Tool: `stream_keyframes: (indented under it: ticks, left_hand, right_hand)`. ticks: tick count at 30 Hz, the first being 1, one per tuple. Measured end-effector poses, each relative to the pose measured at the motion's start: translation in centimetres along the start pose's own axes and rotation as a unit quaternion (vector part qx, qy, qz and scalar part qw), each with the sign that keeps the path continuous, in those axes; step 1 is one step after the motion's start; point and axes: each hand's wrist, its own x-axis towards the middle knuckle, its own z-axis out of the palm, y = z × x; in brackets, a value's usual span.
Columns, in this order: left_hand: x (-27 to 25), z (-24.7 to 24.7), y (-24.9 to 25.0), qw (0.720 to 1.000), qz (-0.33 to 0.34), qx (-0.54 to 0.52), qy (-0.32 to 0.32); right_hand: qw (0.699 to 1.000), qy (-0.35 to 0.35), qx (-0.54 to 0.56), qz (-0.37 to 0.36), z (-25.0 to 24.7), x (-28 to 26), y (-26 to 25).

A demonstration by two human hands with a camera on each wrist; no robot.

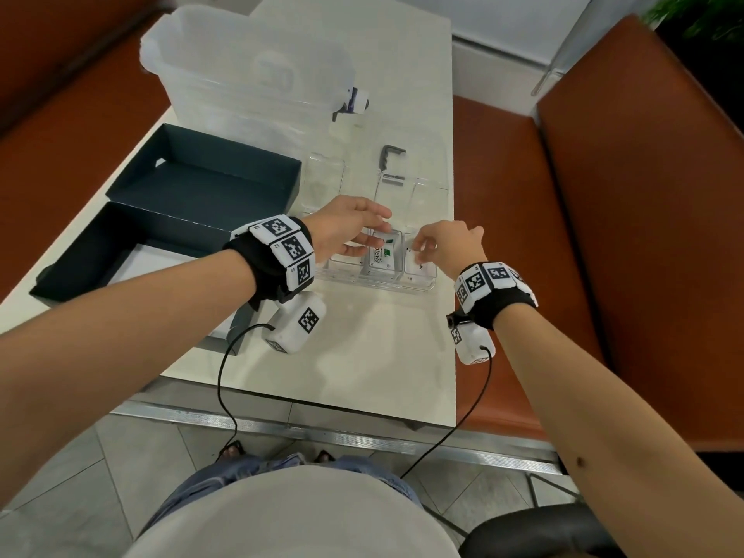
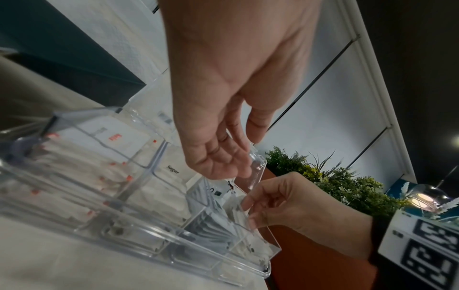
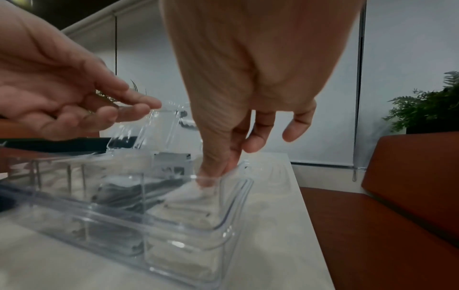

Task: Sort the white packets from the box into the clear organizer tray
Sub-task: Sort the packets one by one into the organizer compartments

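Note:
The clear organizer tray lies near the table's right edge, with white packets standing in its near compartments. Stevia packets fill the middle one. My left hand hovers over that compartment with relaxed fingers that hold nothing. My right hand reaches into the right compartment, where thumb and forefinger pinch a white packet. The left wrist view also shows the white packet, Sugar packets and the tray. The dark box lies open at the left.
A second dark box half sits behind the first. A large translucent bin stands at the table's far end. A dark grey clip lies beyond the tray. Orange benches flank the table.

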Motion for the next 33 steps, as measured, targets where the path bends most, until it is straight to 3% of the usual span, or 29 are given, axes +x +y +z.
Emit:
stream_keyframes:
  ticks: [4, 16, 19, 26, 30, 33]
  left_hand:
    - [-0.1, -0.2, 0.1, 1.000, -0.003, -0.003, -0.002]
    - [-1.0, -2.1, 0.2, 1.000, 0.007, 0.002, -0.010]
    - [-1.4, -3.8, 0.2, 1.000, 0.008, 0.006, -0.007]
    - [-3.0, -10.5, -0.4, 0.999, 0.020, 0.009, 0.037]
    - [-4.5, -15.9, -1.5, 0.996, 0.034, 0.019, 0.075]
    - [-5.7, -19.6, -2.5, 0.989, 0.036, 0.049, 0.131]
  right_hand:
    - [1.000, 0.026, -0.006, 0.001, 0.5, -0.7, -0.2]
    - [0.999, -0.025, -0.030, 0.034, 0.2, -2.0, -1.3]
    - [0.999, 0.002, 0.038, 0.022, -1.6, -2.1, -2.5]
    - [0.961, -0.004, 0.257, -0.098, -5.5, -1.3, -12.3]
    - [0.945, -0.049, 0.275, -0.169, -3.9, 0.1, -20.0]
    - [0.946, -0.117, 0.211, -0.219, -1.5, 0.8, -25.1]
